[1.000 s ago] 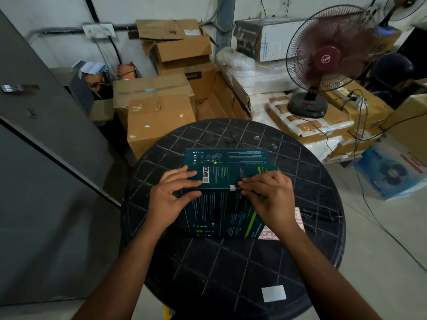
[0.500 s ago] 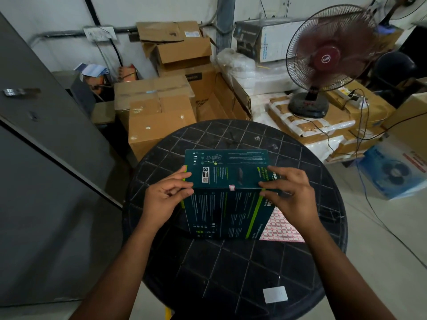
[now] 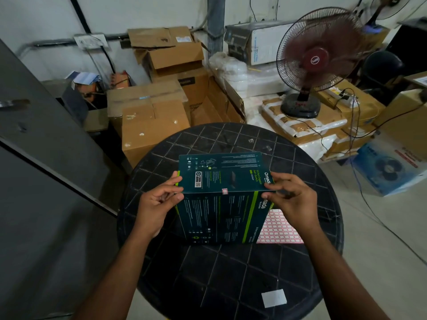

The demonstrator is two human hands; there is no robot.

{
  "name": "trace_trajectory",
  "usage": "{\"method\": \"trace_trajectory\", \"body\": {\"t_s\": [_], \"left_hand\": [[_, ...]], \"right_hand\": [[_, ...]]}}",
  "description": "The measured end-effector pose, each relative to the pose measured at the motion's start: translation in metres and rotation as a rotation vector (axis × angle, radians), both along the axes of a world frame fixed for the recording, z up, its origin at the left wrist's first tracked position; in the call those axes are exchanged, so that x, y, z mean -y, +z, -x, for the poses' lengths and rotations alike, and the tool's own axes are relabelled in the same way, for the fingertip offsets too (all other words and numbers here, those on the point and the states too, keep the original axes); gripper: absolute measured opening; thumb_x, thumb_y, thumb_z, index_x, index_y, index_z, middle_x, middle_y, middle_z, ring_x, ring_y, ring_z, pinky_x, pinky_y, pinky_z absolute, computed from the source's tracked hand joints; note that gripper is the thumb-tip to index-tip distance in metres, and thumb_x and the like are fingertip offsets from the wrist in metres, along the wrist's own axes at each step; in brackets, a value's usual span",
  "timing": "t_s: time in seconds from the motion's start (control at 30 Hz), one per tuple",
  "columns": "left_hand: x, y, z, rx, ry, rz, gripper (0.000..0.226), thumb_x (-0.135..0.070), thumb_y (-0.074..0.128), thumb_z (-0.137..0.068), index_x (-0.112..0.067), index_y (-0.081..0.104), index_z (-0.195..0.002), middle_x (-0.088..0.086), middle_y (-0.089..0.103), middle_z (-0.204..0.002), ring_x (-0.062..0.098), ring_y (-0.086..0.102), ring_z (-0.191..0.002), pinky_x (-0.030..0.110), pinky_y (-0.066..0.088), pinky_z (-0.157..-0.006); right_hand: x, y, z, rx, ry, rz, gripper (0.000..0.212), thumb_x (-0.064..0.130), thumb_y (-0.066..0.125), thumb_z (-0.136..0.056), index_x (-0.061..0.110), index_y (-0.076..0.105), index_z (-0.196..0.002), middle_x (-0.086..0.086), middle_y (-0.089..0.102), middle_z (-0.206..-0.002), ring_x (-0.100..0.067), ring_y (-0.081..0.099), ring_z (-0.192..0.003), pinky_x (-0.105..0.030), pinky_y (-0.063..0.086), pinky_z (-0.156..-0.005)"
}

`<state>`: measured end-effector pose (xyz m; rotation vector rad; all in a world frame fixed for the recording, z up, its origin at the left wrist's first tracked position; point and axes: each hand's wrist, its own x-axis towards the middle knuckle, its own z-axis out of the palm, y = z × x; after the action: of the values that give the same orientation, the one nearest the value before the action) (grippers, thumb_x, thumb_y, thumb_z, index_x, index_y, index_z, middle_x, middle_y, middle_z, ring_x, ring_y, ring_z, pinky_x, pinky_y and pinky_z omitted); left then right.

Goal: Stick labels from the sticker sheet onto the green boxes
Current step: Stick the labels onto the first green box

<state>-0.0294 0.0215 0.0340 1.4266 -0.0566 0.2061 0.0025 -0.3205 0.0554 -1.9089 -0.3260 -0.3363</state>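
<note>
A dark green box with lime stripes stands on the round black table. A small pink-edged label sits on the front edge of its top face. My left hand grips the box's left top corner with thumb and fingers. At the right top corner, my right hand pinches the box with curled fingers. The sticker sheet, white with red-edged labels, lies flat on the table just right of the box, partly under my right wrist.
A white paper square lies near the table's front edge. Cardboard boxes are stacked behind the table. A spinning red fan stands on wrapped packages at the back right. A grey panel runs along the left.
My right hand left the label on the box's front edge and moved to the right top corner. My left hand slid to the left corner. The sticker sheet came into view.
</note>
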Motion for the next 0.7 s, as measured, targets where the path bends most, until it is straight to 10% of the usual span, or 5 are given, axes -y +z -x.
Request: {"method": "trace_trajectory", "body": {"t_s": [0.2,0.33,0.43,0.57,0.7], "left_hand": [[-0.002,0.001,-0.002,0.006,-0.013,-0.07,0.019,-0.006,0.074,-0.08,-0.023,0.079,-0.084,-0.004,0.071,-0.124,0.017,0.051,-0.137,0.031,0.047,-0.108],[0.0,0.035,-0.003,0.124,0.103,-0.728,0.008,-0.032,0.076,-0.085,-0.027,0.073,-0.091,-0.014,0.069,-0.119,0.011,0.056,-0.126,0.041,0.05,-0.102],[0.04,0.08,-0.011,0.222,0.062,-1.252,0.054,-0.065,0.071,-0.076,-0.041,0.062,-0.124,-0.018,0.057,-0.133,0.013,0.041,-0.129,0.04,0.038,-0.104],[0.117,0.09,-0.041,0.12,-0.363,-1.395,0.103,-0.065,0.078,-0.068,-0.033,0.03,-0.153,-0.005,0.036,-0.158,0.017,0.03,-0.144,0.042,0.026,-0.117],[0.13,0.069,-0.052,0.07,-0.429,-1.434,0.105,-0.06,0.08,-0.07,-0.04,0.022,-0.154,-0.001,0.042,-0.154,0.022,0.039,-0.141,0.047,0.028,-0.116]], "right_hand": [[0.011,-0.003,-0.002,-0.085,0.047,-0.125,0.023,-0.001,0.079,-0.078,0.015,0.079,-0.095,-0.004,0.074,-0.116,-0.013,0.067,-0.119,-0.031,0.061,-0.085],[0.009,-0.007,0.0,-0.106,0.043,-0.19,0.024,0.007,0.079,-0.076,0.024,0.081,-0.092,0.003,0.076,-0.114,-0.014,0.067,-0.12,-0.036,0.062,-0.086],[0.009,-0.009,0.005,-0.099,0.029,-0.192,0.028,0.005,0.08,-0.076,0.026,0.081,-0.094,-0.001,0.072,-0.122,-0.014,0.069,-0.115,-0.034,0.061,-0.088],[0.005,-0.014,0.016,-0.076,0.002,-0.204,0.031,-0.004,0.078,-0.078,0.018,0.079,-0.099,-0.001,0.07,-0.124,-0.014,0.071,-0.11,-0.034,0.061,-0.088],[0.005,-0.018,0.021,-0.177,0.041,-0.341,0.04,-0.004,0.078,-0.076,0.01,0.069,-0.112,-0.003,0.071,-0.125,-0.021,0.07,-0.114,-0.047,0.058,-0.095]]}}
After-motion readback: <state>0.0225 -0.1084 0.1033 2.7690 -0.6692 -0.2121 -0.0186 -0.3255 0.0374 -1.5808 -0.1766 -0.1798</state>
